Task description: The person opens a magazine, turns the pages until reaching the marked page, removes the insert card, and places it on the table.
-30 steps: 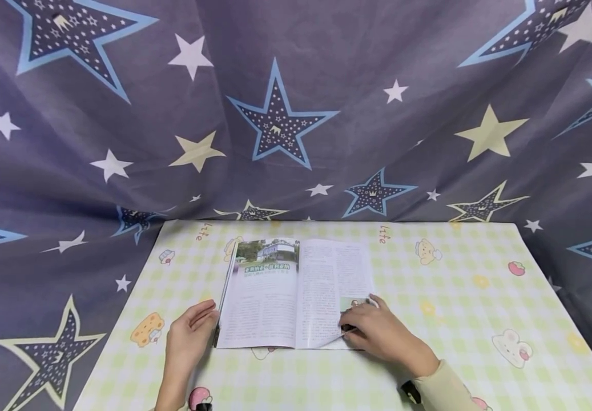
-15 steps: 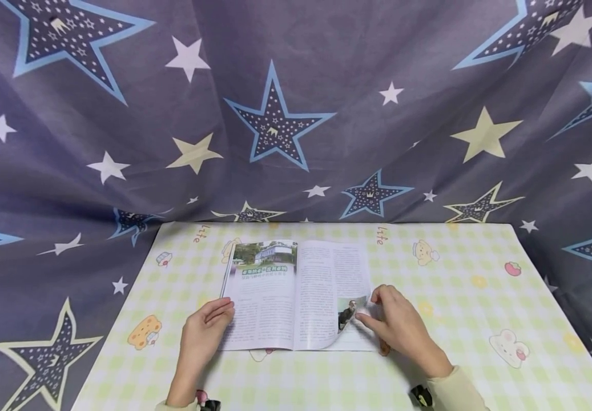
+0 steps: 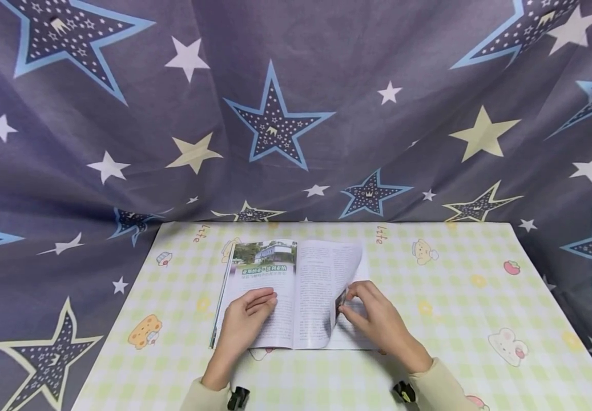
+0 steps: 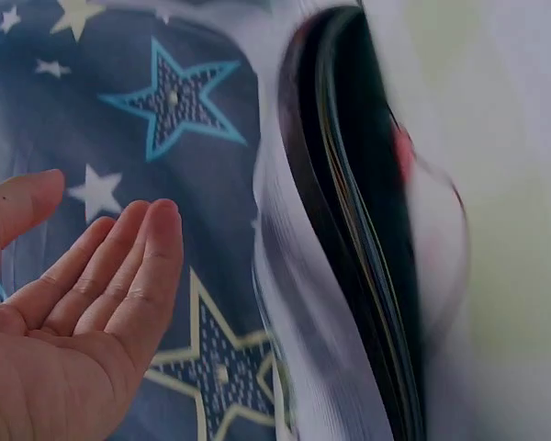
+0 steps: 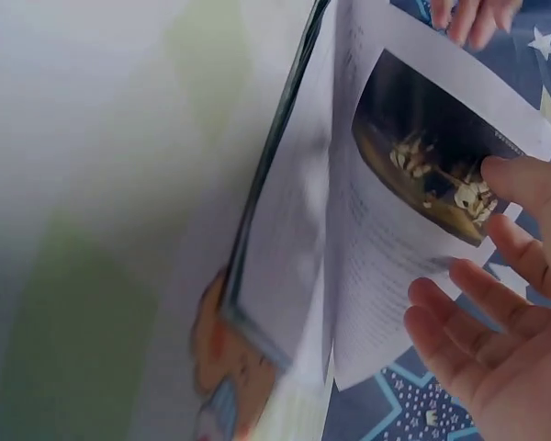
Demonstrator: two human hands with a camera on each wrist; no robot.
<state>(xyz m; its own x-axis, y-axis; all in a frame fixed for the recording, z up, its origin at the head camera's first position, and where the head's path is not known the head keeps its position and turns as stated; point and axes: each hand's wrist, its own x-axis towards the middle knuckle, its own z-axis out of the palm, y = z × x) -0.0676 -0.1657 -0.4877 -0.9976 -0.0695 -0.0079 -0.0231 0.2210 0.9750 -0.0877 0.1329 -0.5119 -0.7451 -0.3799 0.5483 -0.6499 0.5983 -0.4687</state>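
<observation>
An open magazine (image 3: 285, 297) lies flat on the tabletop (image 3: 455, 319), near the middle and a little toward the person's left. The tabletop is covered in a pale green checked cloth with small cartoon prints, and a dark star-patterned curtain (image 3: 296, 103) hangs behind and around it.

The left hand (image 3: 244, 325) rests on the lower part of the left-hand page with its fingers straight and relaxed, pressing the page flat rather than gripping it. In the left wrist view the same hand (image 4: 73, 312) shows an open palm with the fingers extended, beside the blurred edge of the page stack.

The right hand (image 3: 373, 319) has lifted the right-hand page (image 3: 344, 268) by its lower outer edge; the sheet stands curled upward, partway over. From the head view the thumb and fingers appear to pinch that edge. In the right wrist view the page (image 5: 422, 184), with a dark photo on it, stands up next to the loosely curved fingers (image 5: 496, 303) of the hand.

The risks seem small but real. The thin, glossy sheet could crease or tear near the spine if pulled at an angle. Two sheets might be caught together. If the left hand eases its pressure, the magazine could slide on the smooth cloth.
</observation>
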